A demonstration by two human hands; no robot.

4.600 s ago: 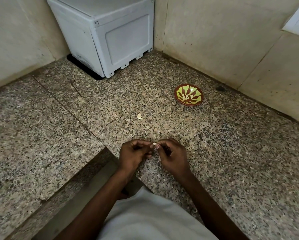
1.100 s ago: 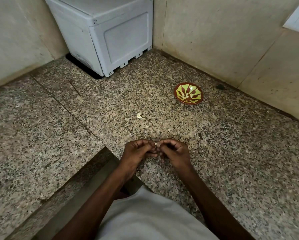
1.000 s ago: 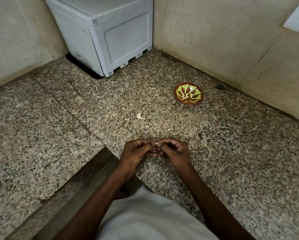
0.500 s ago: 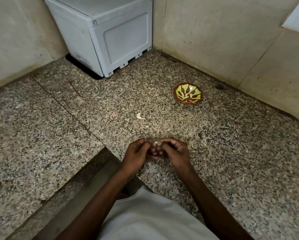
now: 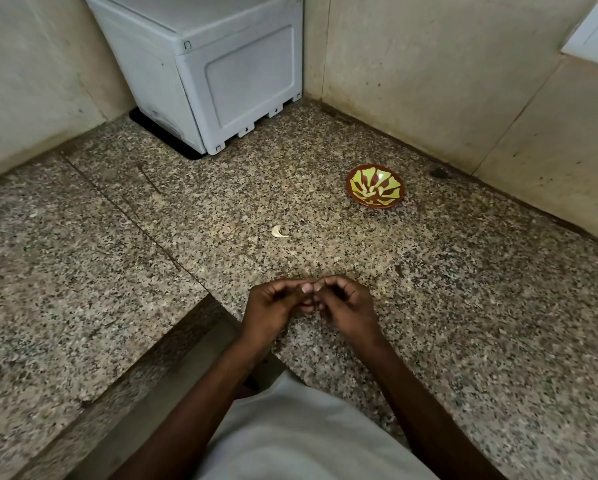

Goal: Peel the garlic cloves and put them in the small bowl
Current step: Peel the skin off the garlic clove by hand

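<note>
1. Head view: the left hand (image 5: 273, 306) and right hand (image 5: 346, 306) met fingertip to fingertip, fingers curled — apparently pinching a garlic clove to peel it, though the clove itself stayed hidden.
2. Another clove (image 5: 278, 232) lay loose on the granite counter (image 5: 463, 306); the small bowl (image 5: 375, 187) sat farther off, near the wall — within reach for dropping.

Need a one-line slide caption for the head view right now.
Both hands, left hand and right hand, fingertips together over the granite counter; loose garlic clove and small bowl beyond.
</note>
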